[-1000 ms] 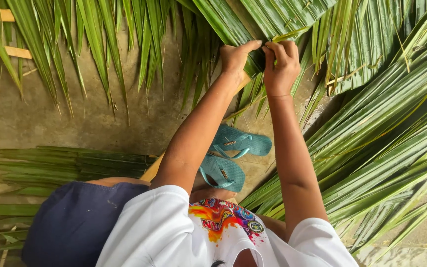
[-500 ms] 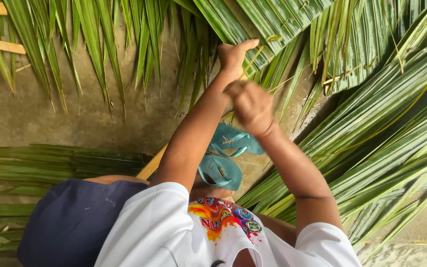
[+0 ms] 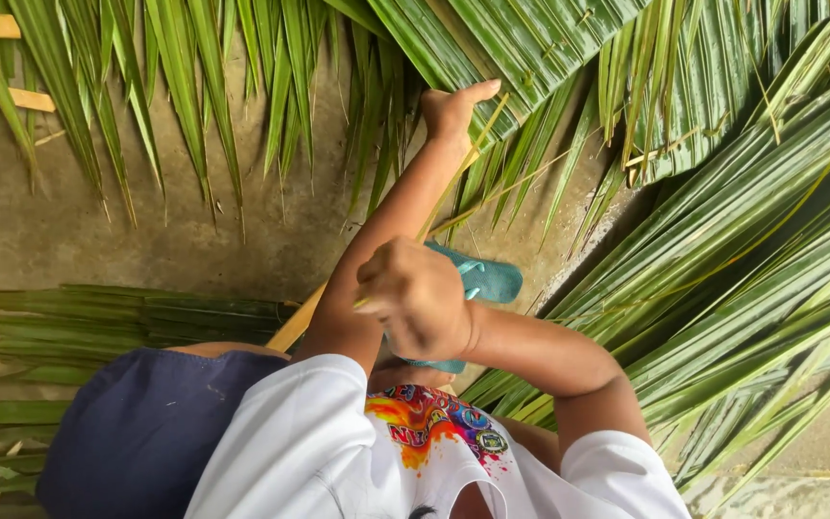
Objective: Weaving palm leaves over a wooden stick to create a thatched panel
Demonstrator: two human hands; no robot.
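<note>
Viewpoint: looking straight down from the head onto two bare arms, a white printed shirt (image 3: 338,452) and dark blue shorts (image 3: 136,432); bare concrete ground (image 3: 146,240) beneath.
Left hand: the left hand (image 3: 458,108) reaches up toward 12 o'clock; it rests against the woven palm mat (image 3: 521,38), thumb out, fingers hidden behind the leaflets, so whether it grips them cannot be told.
Right hand: the right hand (image 3: 417,300) is near the centre, closed in a fist around the lower end of a thin pale leaf strip (image 3: 453,173); the strip runs taut up toward 1 o'clock to the mat.
Progress: a judgement; part of the frond at 12 to 1 o'clock is already plaited flat; loose leaflets (image 3: 194,86) toward 11 o'clock hang unwoven; much seems left.
Surroundings: long palm fronds (image 3: 722,288) fill 2 to 4 o'clock; a bundle of cut leaves (image 3: 127,322) lies at 9 o'clock; a teal sandal (image 3: 487,279) sits just right of centre, under the arms.
</note>
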